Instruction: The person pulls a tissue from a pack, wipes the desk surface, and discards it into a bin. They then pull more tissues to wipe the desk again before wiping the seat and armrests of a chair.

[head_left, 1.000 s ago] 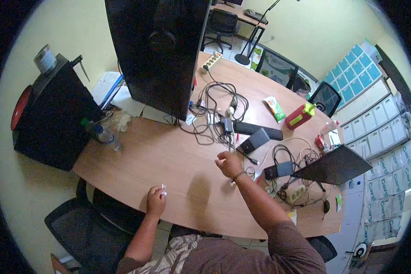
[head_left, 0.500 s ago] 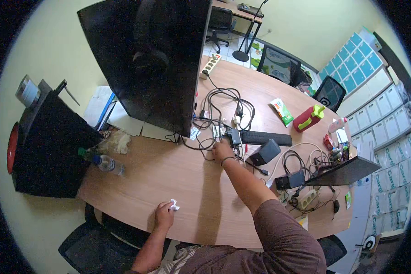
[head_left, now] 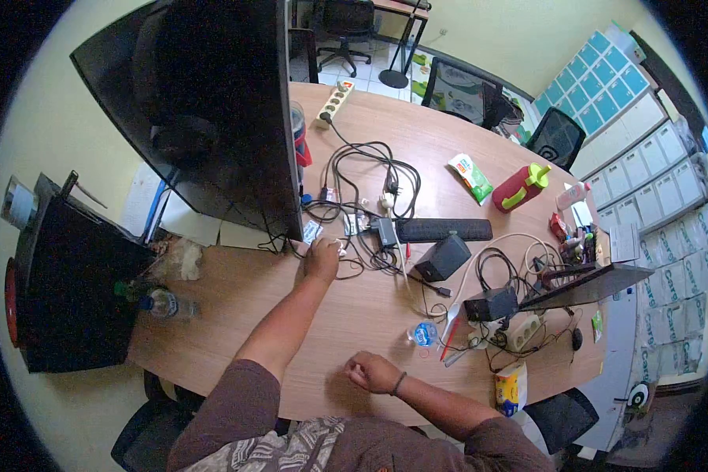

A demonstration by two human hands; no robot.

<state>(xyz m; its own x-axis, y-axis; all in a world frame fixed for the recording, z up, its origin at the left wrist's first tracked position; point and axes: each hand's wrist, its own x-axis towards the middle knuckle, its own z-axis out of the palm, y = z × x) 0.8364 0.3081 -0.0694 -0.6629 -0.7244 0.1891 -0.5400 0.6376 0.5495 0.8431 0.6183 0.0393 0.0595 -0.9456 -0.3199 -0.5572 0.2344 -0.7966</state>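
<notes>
My left hand [head_left: 322,258] reaches to the table beside the lower corner of the large black monitor [head_left: 212,118], its fingers closed on a white tissue [head_left: 341,248] that shows at the fingertips. Near it lie a small blue-and-white packet [head_left: 311,230] and tangled black cables [head_left: 355,206]. My right hand, with a dark band at the wrist [head_left: 372,372], is near the table's front edge, fingers curled in and nothing visible in them. A clear plastic cup with a blue label [head_left: 423,334] is to its right.
Behind the hands are a power strip [head_left: 334,104], a black adapter [head_left: 384,233], a keyboard [head_left: 444,230], a speaker [head_left: 444,257], a wipes pack [head_left: 470,178] and a red bottle [head_left: 521,189]. Plastic bottles [head_left: 164,303] stand left; a yellow pack [head_left: 511,389] and a second monitor [head_left: 586,288] are right.
My left hand has moved forward with the tissue to the monitor's corner. My right hand has drawn back from the cables toward the front edge. The view has shifted, and the cup now shows.
</notes>
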